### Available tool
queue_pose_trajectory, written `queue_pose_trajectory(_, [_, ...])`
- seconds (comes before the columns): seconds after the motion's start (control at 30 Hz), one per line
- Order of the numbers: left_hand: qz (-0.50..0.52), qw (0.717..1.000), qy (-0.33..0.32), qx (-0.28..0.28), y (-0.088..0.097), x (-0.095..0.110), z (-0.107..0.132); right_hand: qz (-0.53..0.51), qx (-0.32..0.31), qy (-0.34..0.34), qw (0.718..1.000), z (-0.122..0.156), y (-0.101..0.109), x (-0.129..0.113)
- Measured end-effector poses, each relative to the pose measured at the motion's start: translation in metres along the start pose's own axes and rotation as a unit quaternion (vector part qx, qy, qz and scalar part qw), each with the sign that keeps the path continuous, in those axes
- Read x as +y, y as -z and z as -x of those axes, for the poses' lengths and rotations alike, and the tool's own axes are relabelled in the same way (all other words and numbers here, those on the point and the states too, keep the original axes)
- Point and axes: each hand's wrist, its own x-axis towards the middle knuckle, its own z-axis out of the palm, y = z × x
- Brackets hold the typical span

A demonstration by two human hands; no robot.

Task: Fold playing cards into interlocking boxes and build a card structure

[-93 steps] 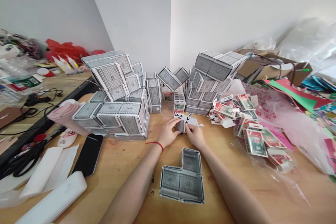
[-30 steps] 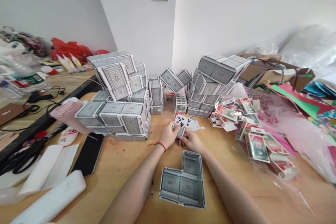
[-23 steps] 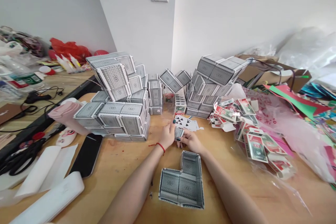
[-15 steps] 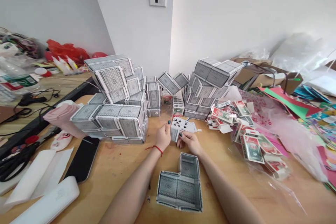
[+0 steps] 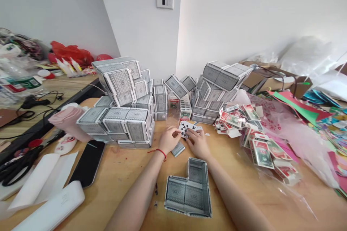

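My left hand (image 5: pixel 168 139) and my right hand (image 5: pixel 198 142) meet over a small pile of face-up playing cards (image 5: pixel 186 127) on the wooden table (image 5: pixel 124 173). The fingers of both pinch at the top card, a club card. A folded grey-backed card (image 5: pixel 178 148) lies on the table just below my left hand. Nearer to me sits an L-shaped open block of folded cards (image 5: pixel 189 192). A red string is tied round my left wrist.
Stacks of card-built blocks stand at the back left (image 5: pixel 119 115) and back centre-right (image 5: pixel 219 83). Empty red card boxes (image 5: pixel 257 133) lie on plastic wrap at right. A black phone (image 5: pixel 88 164), white paper, a white case (image 5: pixel 51 209) and scissors (image 5: pixel 16 166) lie at left.
The folded grey card that both hands held has been set down on the table by my left hand. Both hands have moved onto the face-up card pile.
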Motion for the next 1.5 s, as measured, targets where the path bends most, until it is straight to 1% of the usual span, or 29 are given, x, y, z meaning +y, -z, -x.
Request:
queue_pose_trajectory(0.07, [0.001, 1.0, 0.008, 0.019, 0.001, 0.0, -0.001, -0.004, 0.0, 0.004, 1.0, 0.0, 0.0, 0.0])
queue_pose_trajectory(0.17, [-0.01, 0.999, 0.037, 0.036, 0.001, -0.002, -0.002, -0.021, 0.003, 0.007, 1.0, -0.001, 0.001, 0.0])
queue_pose_trajectory(0.27, [-0.004, 0.997, 0.075, 0.019, -0.001, -0.003, -0.003, -0.048, 0.01, 0.006, 0.999, -0.002, 0.003, -0.001])
queue_pose_trajectory(0.37, [0.03, 0.994, 0.107, 0.005, -0.003, -0.002, -0.002, -0.078, 0.01, 0.017, 0.997, -0.002, 0.005, -0.002])
queue_pose_trajectory(0.47, [0.067, 0.992, 0.11, -0.001, -0.005, -0.003, -0.001, -0.101, -0.002, 0.037, 0.994, -0.002, 0.006, -0.003])
queue_pose_trajectory(0.53, [0.091, 0.99, 0.104, 0.0, -0.006, -0.005, -0.001, -0.101, 0.002, 0.037, 0.994, -0.002, 0.006, -0.003])
queue_pose_trajectory(0.6, [0.107, 0.989, 0.101, 0.016, -0.007, -0.007, -0.002, -0.085, 0.018, 0.025, 0.996, -0.002, 0.005, -0.003])
queue_pose_trajectory(0.7, [0.103, 0.988, 0.104, 0.049, -0.007, -0.01, -0.003, -0.045, 0.043, -0.004, 0.998, -0.002, 0.001, 0.0])
queue_pose_trajectory(0.83, [0.088, 0.988, 0.107, 0.07, -0.008, -0.011, -0.003, -0.019, 0.041, -0.029, 0.999, -0.001, -0.004, 0.002])
queue_pose_trajectory(1.03, [0.09, 0.988, 0.103, 0.077, -0.005, -0.009, -0.002, -0.041, 0.068, -0.085, 0.993, -0.001, -0.005, 0.005])
queue_pose_trajectory(1.2, [0.094, 0.987, 0.106, 0.076, -0.003, -0.007, -0.003, -0.072, 0.058, -0.117, 0.989, -0.002, -0.002, 0.006])
queue_pose_trajectory(1.33, [0.094, 0.987, 0.11, 0.068, -0.004, -0.006, -0.002, -0.066, 0.05, -0.146, 0.986, -0.003, -0.001, 0.006])
queue_pose_trajectory(1.5, [0.09, 0.987, 0.11, 0.07, -0.005, -0.006, -0.002, -0.05, 0.063, -0.153, 0.985, -0.003, -0.002, 0.006])
